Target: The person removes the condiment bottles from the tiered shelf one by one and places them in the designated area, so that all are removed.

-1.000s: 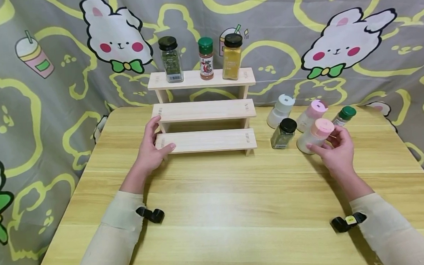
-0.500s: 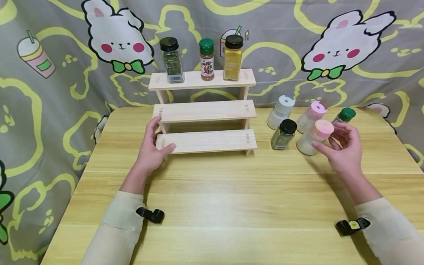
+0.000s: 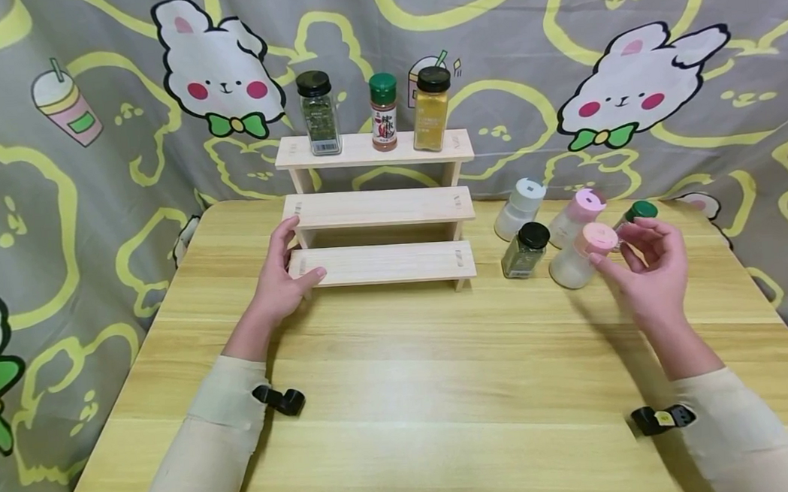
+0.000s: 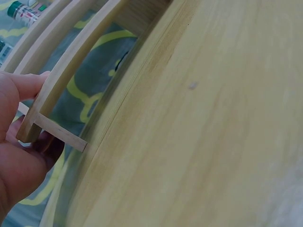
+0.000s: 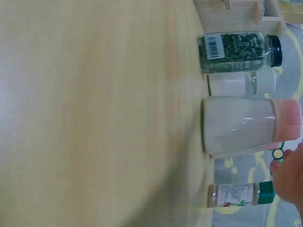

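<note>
A three-tier wooden shelf rack (image 3: pixel 382 265) stands at the back of the table. At its left end my left hand (image 3: pixel 281 279) grips the lower tiers, thumb on top of the bottom board; in the left wrist view the fingers curl beneath that board (image 4: pixel 71 61). My right hand (image 3: pixel 656 271) is beside a frosted bottle with a pink lid (image 3: pixel 574 265), its fingers bent and spread, holding nothing visible. Just beyond the fingers is a small green-capped spice jar (image 3: pixel 639 212), partly hidden by the hand; the right wrist view shows this spice jar (image 5: pixel 234 195) upright.
A black-capped herb jar (image 3: pixel 525 253), a white-lidded bottle (image 3: pixel 520 208) and another pink-lidded bottle (image 3: pixel 576 216) stand right of the rack. On the top tier are a green herb jar (image 3: pixel 321 122), a red spice jar (image 3: pixel 384 119) and a yellow spice jar (image 3: pixel 431 116).
My right hand has drawn away from the front pink-lidded bottle, moving right toward the green-capped jar. That bottle stays standing in place. My left hand keeps its hold on the rack.
</note>
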`<action>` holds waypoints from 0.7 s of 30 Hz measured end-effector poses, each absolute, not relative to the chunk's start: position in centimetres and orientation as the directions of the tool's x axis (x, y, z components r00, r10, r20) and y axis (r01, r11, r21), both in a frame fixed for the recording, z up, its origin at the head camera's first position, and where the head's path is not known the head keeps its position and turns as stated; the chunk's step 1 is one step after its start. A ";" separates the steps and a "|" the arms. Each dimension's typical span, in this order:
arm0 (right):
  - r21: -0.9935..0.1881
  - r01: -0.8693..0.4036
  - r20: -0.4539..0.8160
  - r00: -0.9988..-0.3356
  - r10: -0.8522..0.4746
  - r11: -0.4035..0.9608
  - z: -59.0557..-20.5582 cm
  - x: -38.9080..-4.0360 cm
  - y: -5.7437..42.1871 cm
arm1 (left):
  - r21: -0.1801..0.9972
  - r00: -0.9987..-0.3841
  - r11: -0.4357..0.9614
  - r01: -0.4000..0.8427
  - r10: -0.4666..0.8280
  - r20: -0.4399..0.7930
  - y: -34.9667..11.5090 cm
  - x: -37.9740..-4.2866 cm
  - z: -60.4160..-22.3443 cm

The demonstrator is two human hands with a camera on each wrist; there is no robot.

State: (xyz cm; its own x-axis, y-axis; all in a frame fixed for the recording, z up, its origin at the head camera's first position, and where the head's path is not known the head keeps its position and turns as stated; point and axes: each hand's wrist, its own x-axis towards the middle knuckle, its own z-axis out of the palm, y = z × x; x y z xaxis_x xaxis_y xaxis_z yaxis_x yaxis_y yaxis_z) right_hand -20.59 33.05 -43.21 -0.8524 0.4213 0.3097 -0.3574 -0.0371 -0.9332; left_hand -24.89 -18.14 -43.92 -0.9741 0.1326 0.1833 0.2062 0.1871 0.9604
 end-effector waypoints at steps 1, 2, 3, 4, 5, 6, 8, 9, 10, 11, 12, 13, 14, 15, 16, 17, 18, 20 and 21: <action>-0.926 -0.374 0.320 -0.849 0.421 -0.050 -43.0 -20.7 32.9 | 0.960 -0.974 0.188 0.207 0.133 0.184 -18.2 -24.9 -43.9; -0.920 -0.387 0.328 -0.845 0.422 -0.059 -42.8 -20.7 32.8 | 0.960 -0.974 0.189 0.206 0.133 0.183 -18.2 -24.9 -43.9; -0.915 -0.400 0.338 -0.841 0.423 -0.063 -42.5 -20.8 32.7 | 0.960 -0.974 0.190 0.207 0.133 0.183 -18.2 -24.9 -44.0; -0.910 -0.410 0.346 -0.837 0.424 -0.067 -42.3 -20.8 32.5 | 0.959 -0.974 0.193 0.208 0.134 0.184 -18.2 -24.9 -44.0; -0.905 -0.421 0.356 -0.833 0.423 -0.068 -42.0 -20.9 32.4 | 0.958 -0.974 0.195 0.208 0.133 0.184 -18.2 -24.9 -44.0; -0.900 -0.430 0.365 -0.830 0.421 -0.067 -41.8 -21.0 32.2 | 0.958 -0.974 0.197 0.209 0.134 0.184 -18.3 -24.9 -44.0; -0.895 -0.441 0.379 -0.827 0.415 -0.061 -41.2 -21.2 31.9 | 0.956 -0.973 0.205 0.211 0.134 0.186 -18.3 -25.0 -44.0; -0.893 -0.448 0.392 -0.825 0.407 -0.049 -40.9 -21.3 31.7 | 0.954 -0.973 0.208 0.214 0.135 0.188 -18.3 -25.0 -44.1; -0.891 -0.453 0.400 -0.824 0.400 -0.041 -40.6 -21.4 31.6 | 0.954 -0.972 0.210 0.216 0.136 0.190 -18.3 -25.0 -44.1; -0.888 -0.458 0.410 -0.824 0.392 -0.034 -40.3 -21.5 31.4 | 0.953 -0.972 0.212 0.218 0.137 0.192 -18.3 -25.0 -44.1; -0.887 -0.461 0.415 -0.824 0.386 -0.030 -40.0 -21.6 31.2 | 0.952 -0.971 0.213 0.221 0.138 0.195 -18.3 -25.0 -44.1; -0.886 -0.463 0.419 -0.824 0.381 -0.026 -39.7 -21.8 31.0 | 0.951 -0.970 0.214 0.224 0.139 0.197 -18.3 -25.0 -44.0; -0.884 -0.468 0.427 -0.823 0.373 -0.021 -39.4 -21.9 30.8 | 0.950 -0.969 0.213 0.228 0.141 0.201 -18.3 -25.0 -44.0; -0.880 -0.475 0.436 -0.822 0.366 -0.016 -39.1 -22.0 30.6 | 0.950 -0.969 0.212 0.229 0.142 0.202 -18.3 -25.0 -44.0; -0.878 -0.478 0.440 -0.823 0.360 -0.020 -38.8 -22.2 30.3 | 0.950 -0.969 0.211 0.231 0.143 0.203 -18.3 -25.0 -43.9; -0.875 -0.484 0.446 -0.823 0.352 -0.023 -38.6 -22.4 30.0 | 0.949 -0.968 0.212 0.234 0.144 0.206 -18.3 -24.9 -43.9; -0.872 -0.490 0.453 -0.822 0.344 -0.023 -38.3 -22.5 29.7 | 0.949 -0.968 0.213 0.234 0.145 0.206 -18.3 -24.9 -43.9; -0.861 -0.508 0.473 -0.820 0.323 -0.027 -37.8 -22.9 29.1 | 0.949 -0.968 0.213 0.233 0.146 0.205 -18.3 -24.9 -43.8; -0.856 -0.516 0.482 -0.819 0.312 -0.031 -37.6 -23.1 28.8 | 0.949 -0.968 0.214 0.231 0.146 0.203 -18.4 -24.9 -43.8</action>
